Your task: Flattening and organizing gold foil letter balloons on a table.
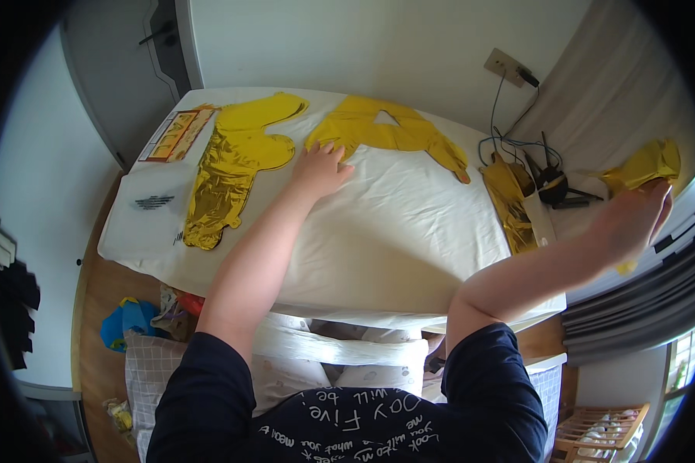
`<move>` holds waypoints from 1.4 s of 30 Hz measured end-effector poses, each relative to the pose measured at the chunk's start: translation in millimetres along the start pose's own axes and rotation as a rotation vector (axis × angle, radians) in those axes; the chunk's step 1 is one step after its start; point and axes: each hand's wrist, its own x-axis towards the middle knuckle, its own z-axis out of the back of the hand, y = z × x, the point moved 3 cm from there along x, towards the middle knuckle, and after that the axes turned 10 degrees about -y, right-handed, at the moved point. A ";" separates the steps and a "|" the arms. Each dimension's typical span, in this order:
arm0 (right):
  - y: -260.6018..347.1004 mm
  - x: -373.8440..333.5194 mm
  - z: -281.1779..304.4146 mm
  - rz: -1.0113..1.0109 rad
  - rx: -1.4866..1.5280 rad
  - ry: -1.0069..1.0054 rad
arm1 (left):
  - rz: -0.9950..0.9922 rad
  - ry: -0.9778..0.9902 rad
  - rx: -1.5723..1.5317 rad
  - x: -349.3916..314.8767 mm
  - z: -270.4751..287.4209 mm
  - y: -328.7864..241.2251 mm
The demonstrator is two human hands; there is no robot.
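Flat gold foil balloons lie on a table covered with a white sheet (pixel 394 224). My left hand (pixel 320 168) rests flat on the sheet, fingertips touching the lower edge of a triangular-holed gold balloon (pixel 386 127). A longer gold balloon (pixel 235 158) lies just left of that hand. My right hand (pixel 633 220) reaches far right and grips a crumpled gold foil balloon (pixel 647 166), lifted above the table's right end.
A clear plastic bag (pixel 154 202) and a printed card (pixel 179 133) lie at the table's left end. More gold foil (pixel 510 197), a black pump-like tool (pixel 554 187) and cables to a wall socket (pixel 506 63) sit at the right. Cushions and coloured bags lie on the floor below.
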 end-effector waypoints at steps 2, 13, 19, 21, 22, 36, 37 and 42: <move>19.9 -22.6 -2.0 -0.063 0.176 0.388 | 0.026 -0.011 0.034 -1.4 -0.4 4.4; 31.9 -170.7 -59.9 -0.389 -0.205 1.865 | 0.129 0.171 -1.233 -4.3 24.1 -35.5; 40.4 -248.2 -25.2 -0.501 -0.167 2.416 | 0.024 0.917 -2.040 -32.9 39.9 -60.4; 31.2 -262.8 -7.6 -0.414 -0.084 2.573 | 0.145 0.814 -1.959 -36.0 54.7 -69.7; 29.5 -268.2 -4.6 -0.420 -0.084 2.571 | 0.242 0.654 -1.822 -38.1 57.2 -63.1; -114.5 -187.9 74.7 0.163 -0.691 1.484 | 0.468 0.357 -1.938 -10.7 38.2 -13.0; -118.8 -186.7 82.7 0.128 -0.732 1.620 | 0.459 0.369 -1.984 -7.6 36.5 -8.8; -117.9 -192.8 89.4 0.013 -0.682 1.557 | -0.039 -0.409 -1.292 -3.3 16.3 10.1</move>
